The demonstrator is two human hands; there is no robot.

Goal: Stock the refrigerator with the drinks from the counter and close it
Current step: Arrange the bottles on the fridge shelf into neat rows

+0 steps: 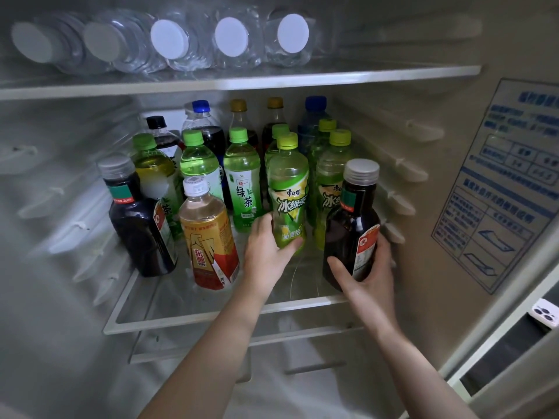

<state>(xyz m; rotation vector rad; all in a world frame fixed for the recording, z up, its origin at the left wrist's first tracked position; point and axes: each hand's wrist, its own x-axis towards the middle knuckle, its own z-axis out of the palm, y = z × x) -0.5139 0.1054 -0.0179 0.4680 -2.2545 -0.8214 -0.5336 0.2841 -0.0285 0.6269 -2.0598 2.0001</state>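
Note:
Both arms reach into the open refrigerator over its glass middle shelf (187, 323). My left hand (266, 252) grips the lower part of a green iced-tea bottle (289, 189) with a yellow-green cap, upright near the shelf's middle. My right hand (367, 273) is wrapped round the base of a dark squat bottle (351, 225) with a grey cap, at the shelf's front right. An orange-labelled bottle (208, 237) and a second dark squat bottle (139, 225) stand at the front left.
Several green-capped tea bottles (242, 176) and dark soda bottles (211, 131) fill the back of the shelf. Clear water bottles (230, 37) lie on the top shelf. A blue instruction sticker (508, 182) covers the right inner wall. Lower shelves sit beneath my arms.

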